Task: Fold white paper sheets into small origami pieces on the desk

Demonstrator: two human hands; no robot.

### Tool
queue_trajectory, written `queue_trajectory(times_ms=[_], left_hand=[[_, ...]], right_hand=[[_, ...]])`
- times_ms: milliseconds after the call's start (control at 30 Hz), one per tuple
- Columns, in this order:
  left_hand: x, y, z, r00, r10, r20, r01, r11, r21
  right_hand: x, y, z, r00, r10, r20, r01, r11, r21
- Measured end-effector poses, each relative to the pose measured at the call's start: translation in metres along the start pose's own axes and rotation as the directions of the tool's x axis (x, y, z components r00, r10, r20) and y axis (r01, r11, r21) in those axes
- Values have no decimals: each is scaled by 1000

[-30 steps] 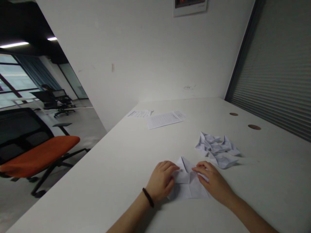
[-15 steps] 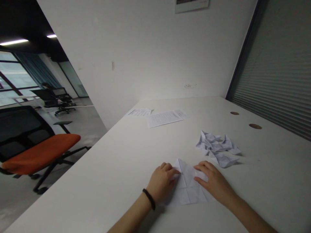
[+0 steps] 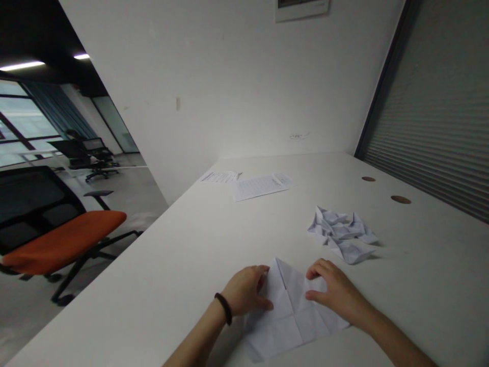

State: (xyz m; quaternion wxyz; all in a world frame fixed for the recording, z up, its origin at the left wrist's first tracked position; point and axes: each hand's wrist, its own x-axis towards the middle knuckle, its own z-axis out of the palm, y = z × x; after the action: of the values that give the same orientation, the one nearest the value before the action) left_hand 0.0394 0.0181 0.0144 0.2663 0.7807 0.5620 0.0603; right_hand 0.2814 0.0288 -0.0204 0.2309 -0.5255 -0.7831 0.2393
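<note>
A creased sheet of white paper (image 3: 284, 321) lies on the table in front of me, its folded peak pointing away and fold lines crossing its middle. My left hand (image 3: 246, 291) is at its left edge, thumb and fingers apart, the fingertips close to the paper near the peak. Over the sheet's right side is my right hand (image 3: 336, 290), its thumb and fingers curved with a gap between them. I cannot tell whether the right fingertips touch the sheet. Just beyond that hand rests a cluster of folded white paper pieces (image 3: 340, 232).
Printed sheets (image 3: 262, 187) lie farther back on the white table (image 3: 183, 265). Two round brown cable holes (image 3: 401, 199) are near the right edge, beside a window with blinds (image 3: 431, 117). An orange-seated chair (image 3: 72, 234) stands on the left.
The paper has slid toward me and turned slightly. My left hand has moved left and nearer, its fingers coming apart from the sheet. The right hand's fingers have loosened.
</note>
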Motion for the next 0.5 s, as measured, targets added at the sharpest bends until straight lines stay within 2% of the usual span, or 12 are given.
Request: queue_trajectory(times_ms=[100, 167, 267, 333, 400, 467, 500], left_hand=[[2, -1, 1, 995, 34, 94, -24, 994, -103], [4, -3, 2, 993, 64, 98, -44, 981, -190], [7, -4, 1, 998, 61, -31, -68, 915, -397], [7, -1, 0, 993, 25, -116, -87, 819, -567], [7, 5, 1, 981, -16, -192, -126, 700, -703], [7, 12, 6, 965, -49, -257, -176, 606, -776], [7, 15, 10, 959, -61, -275, -192, 571, -798]], right_hand=[[0, 1, 3, 999, -1, -43, 6, 994, 113], [2, 5, 6, 989, 43, -144, -12, 977, 211], [7, 14, 10, 919, 186, -349, -32, 915, 403], [10, 18, 14, 875, 272, -401, 5, 822, 569], [12, 15, 18, 893, 296, -338, 59, 669, 741], [12, 7, 22, 957, 220, -189, 57, 496, 866], [11, 1, 24, 984, 150, -97, 21, 442, 897]])
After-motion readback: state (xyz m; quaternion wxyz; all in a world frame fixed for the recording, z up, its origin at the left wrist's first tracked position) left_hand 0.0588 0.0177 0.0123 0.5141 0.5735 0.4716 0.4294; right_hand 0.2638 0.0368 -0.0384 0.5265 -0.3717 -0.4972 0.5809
